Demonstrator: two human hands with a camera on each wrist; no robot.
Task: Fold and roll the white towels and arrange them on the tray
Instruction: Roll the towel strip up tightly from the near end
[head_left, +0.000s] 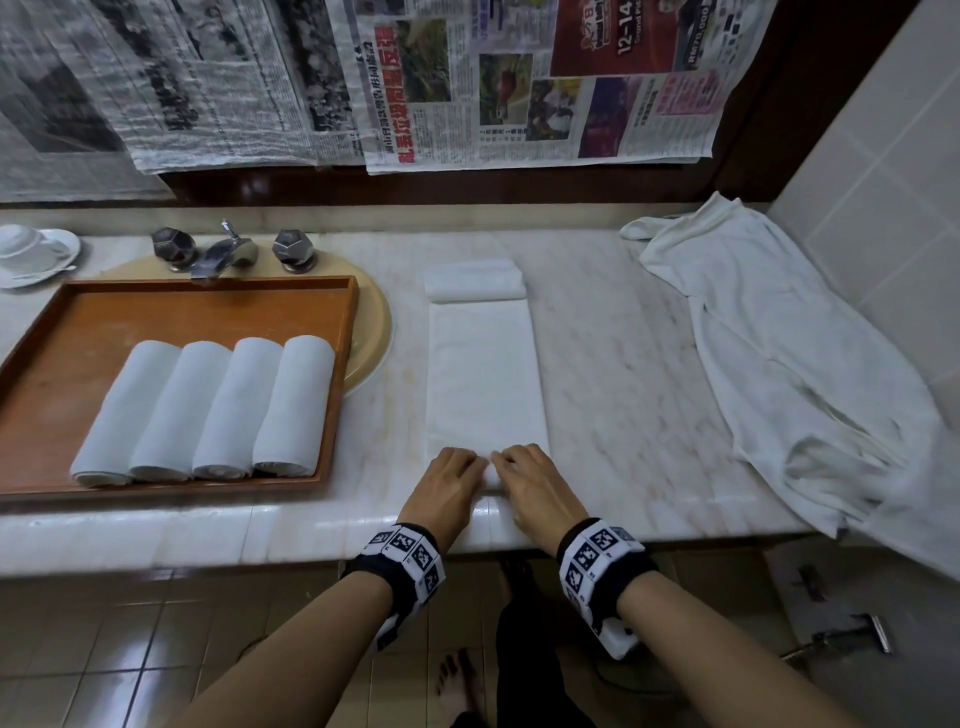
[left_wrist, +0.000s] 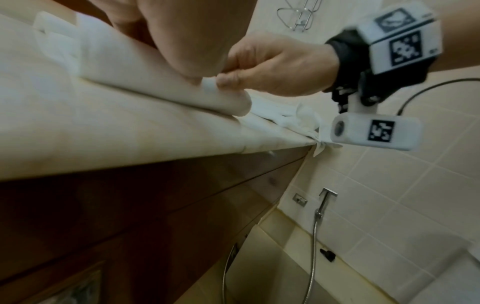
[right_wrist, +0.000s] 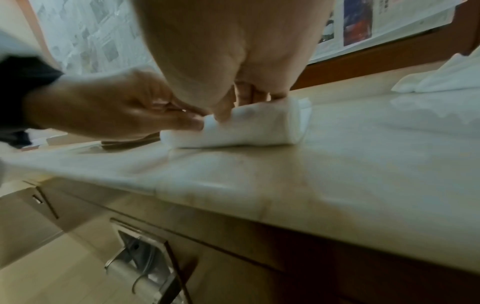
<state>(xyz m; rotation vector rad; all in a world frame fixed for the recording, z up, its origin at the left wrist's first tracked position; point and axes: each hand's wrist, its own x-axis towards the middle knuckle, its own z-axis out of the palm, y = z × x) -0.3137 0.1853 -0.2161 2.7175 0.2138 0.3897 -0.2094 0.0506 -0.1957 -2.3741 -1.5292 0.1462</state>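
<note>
A white towel (head_left: 485, 374) folded into a long strip lies on the marble counter (head_left: 623, 364), running away from me. Its near end (right_wrist: 249, 127) is curled into a small roll. My left hand (head_left: 453, 470) and right hand (head_left: 524, 467) sit side by side on that roll, fingers curled over it. The wrist views show both thumbs tucked under the roll's near side (left_wrist: 207, 85). The wooden tray (head_left: 62, 364) at the left holds several rolled white towels (head_left: 208, 410) in a row. Another rolled towel (head_left: 474, 280) lies just beyond the strip's far end.
A loose white towel (head_left: 789, 364) sprawls over the counter's right side to the tiled wall. The tray sits over a basin with a faucet (head_left: 226, 254) behind it. A white dish (head_left: 31, 254) stands at far left. Newspaper (head_left: 363, 78) covers the wall behind.
</note>
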